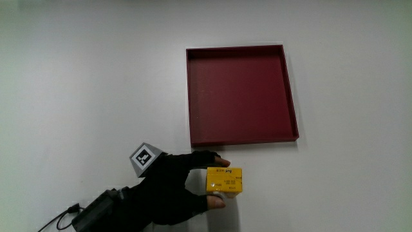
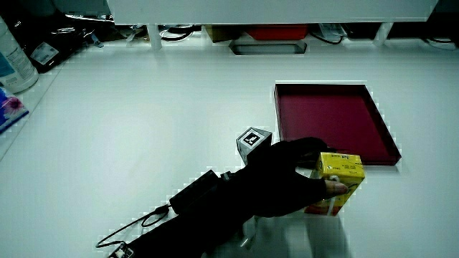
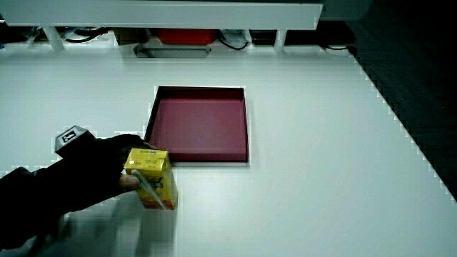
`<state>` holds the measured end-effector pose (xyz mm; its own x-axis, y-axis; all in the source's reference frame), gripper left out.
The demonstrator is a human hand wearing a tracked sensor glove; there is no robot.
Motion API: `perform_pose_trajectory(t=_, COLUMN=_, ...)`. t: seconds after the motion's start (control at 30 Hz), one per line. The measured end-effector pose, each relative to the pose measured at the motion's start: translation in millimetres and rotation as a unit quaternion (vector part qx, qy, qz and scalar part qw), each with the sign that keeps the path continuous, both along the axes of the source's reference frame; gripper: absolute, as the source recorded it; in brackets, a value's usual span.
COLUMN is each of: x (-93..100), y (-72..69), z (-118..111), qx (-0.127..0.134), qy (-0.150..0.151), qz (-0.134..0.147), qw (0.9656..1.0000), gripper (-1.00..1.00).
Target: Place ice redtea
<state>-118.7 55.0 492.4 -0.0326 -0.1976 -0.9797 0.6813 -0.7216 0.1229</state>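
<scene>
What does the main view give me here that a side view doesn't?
Only the main view: the carton's top from straight above, with bare table showing between it and the tray's near wall, so the two are apart.

Only a side view: the carton's height, standing upright, with a straw down one face, and the low partition past the table.

Both: the hand wrapped around the carton, nearer the person than the dark red tray, which holds nothing.

The small yellow ice red tea carton (image 1: pixel 224 180) stands upright on the white table. It sits near the shallow dark-red square tray (image 1: pixel 193 96), just nearer to the person than the tray's near rim, apart from it.
</scene>
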Motion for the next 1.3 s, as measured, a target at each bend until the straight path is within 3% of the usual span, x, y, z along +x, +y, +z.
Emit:
perform_pose_trajectory(t=0.13, x=-7.8, y=1.4, z=-6, qx=-0.009, qy=-0.003, qz=-0.003, qw=0.9999, gripper=-0.41)
perform_pose_trajectory(t=0.27, x=-19.8, y=-2.9, z=-18, qx=-0.022, qy=-0.023, qz=0.021, qw=0.9993, gripper=-0.59)
perform_pose_trajectory(t=0.3, x=-24.9, y=-4.2, z=-19, qx=-0.01, qy=-0.036, qz=0.028, qw=0.9989, gripper=-0.64)
perform_pose_trajectory(t=0.37, x=-32.0, y=-6.8, z=-28, qx=-0.019, qy=-0.048, qz=0.035, qw=0.9981, gripper=-0.73)
perform_pose_trajectory(t=0.4, x=-35.4, y=-8.4, z=-30, qx=-0.011, qy=-0.04, qz=0.036, qw=0.9985, gripper=-0.77)
perform_pose_trajectory(t=0.43, x=-39.6, y=-9.7, z=-32, qx=-0.007, qy=-0.055, qz=0.044, qw=0.9975, gripper=-0.82)
perform_pose_trajectory(t=0.47, x=-42.3, y=-10.4, z=-37, qx=-0.022, qy=-0.053, qz=0.044, qw=0.9974, gripper=-0.86)
perform_pose_trajectory(t=0.57, x=-55.2, y=-13.2, z=-45, qx=-0.002, qy=-0.08, qz=0.058, qw=0.9951, gripper=-1.0)
perform_pose_trajectory(t=0.6, x=-58.6, y=-13.6, z=-49, qx=-0.007, qy=-0.085, qz=0.06, qw=0.9945, gripper=-1.0)
perform_pose_trajectory(t=0.73, x=-73.4, y=-17.5, z=-59, qx=0.025, qy=-0.111, qz=0.078, qw=0.9905, gripper=-1.0)
perform_pose_trajectory(t=0.77, x=-74.2, y=-17.7, z=-66, qx=0.009, qy=-0.101, qz=0.079, qw=0.9917, gripper=-1.0)
perform_pose_trajectory(t=0.8, x=-78.3, y=-18.3, z=-67, qx=0.03, qy=-0.1, qz=0.085, qw=0.9909, gripper=-1.0)
perform_pose_trajectory(t=0.9, x=-89.2, y=-18.4, z=-73, qx=0.036, qy=-0.107, qz=0.086, qw=0.9899, gripper=-1.0)
perform_pose_trajectory(t=0.97, x=-100.3, y=-17.7, z=-72, qx=0.059, qy=-0.117, qz=0.087, qw=0.9875, gripper=-1.0)
perform_pose_trajectory(t=1.1, x=-116.9, y=-14.3, z=-78, qx=0.036, qy=-0.124, qz=0.069, qw=0.9892, gripper=-1.0)
perform_pose_trajectory(t=1.3, x=-131.1, y=-12.4, z=-86, qx=0.036, qy=-0.125, qz=0.052, qw=0.9901, gripper=-1.0)
